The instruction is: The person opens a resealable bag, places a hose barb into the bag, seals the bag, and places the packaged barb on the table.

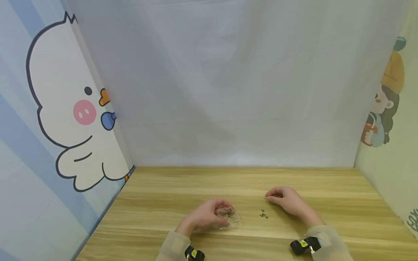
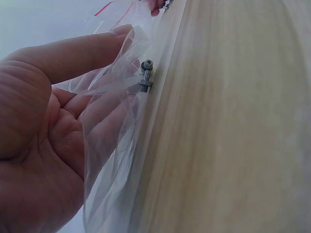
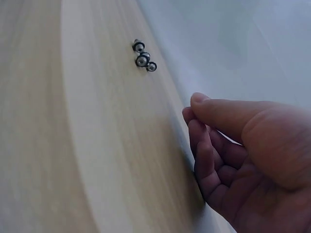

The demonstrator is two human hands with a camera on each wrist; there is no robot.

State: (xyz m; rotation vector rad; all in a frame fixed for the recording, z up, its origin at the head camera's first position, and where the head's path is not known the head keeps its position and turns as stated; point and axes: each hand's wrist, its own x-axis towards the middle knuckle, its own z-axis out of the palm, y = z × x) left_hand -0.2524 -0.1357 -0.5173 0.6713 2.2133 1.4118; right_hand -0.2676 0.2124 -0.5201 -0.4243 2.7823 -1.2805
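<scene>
My left hand [image 1: 207, 215] holds a clear plastic bag [image 1: 237, 218], fingers and thumb bent around it. Small metal parts [image 1: 230, 215] show through the film. The left wrist view gives a closer look at the hand [image 2: 43, 111], the bag [image 2: 109, 141] and one threaded metal part [image 2: 146, 77]. Several loose metal fittings [image 1: 263, 215] lie on the table to the bag's right; dark rings circle them in the right wrist view [image 3: 142, 60]. Beyond them to the right hovers my right hand [image 1: 289, 201], loosely curled, thumb near the index fingertip, with nothing visible in its grasp [image 3: 248, 155].
The wood-grain table [image 1: 196, 181] reaches back to a pale grey curtain [image 1: 228, 90]. Printed panels with a cartoon bird [image 1: 62, 83] and a cartoon figure [image 1: 378, 119] flank it. A black device [image 1: 305, 245] is strapped to each wrist.
</scene>
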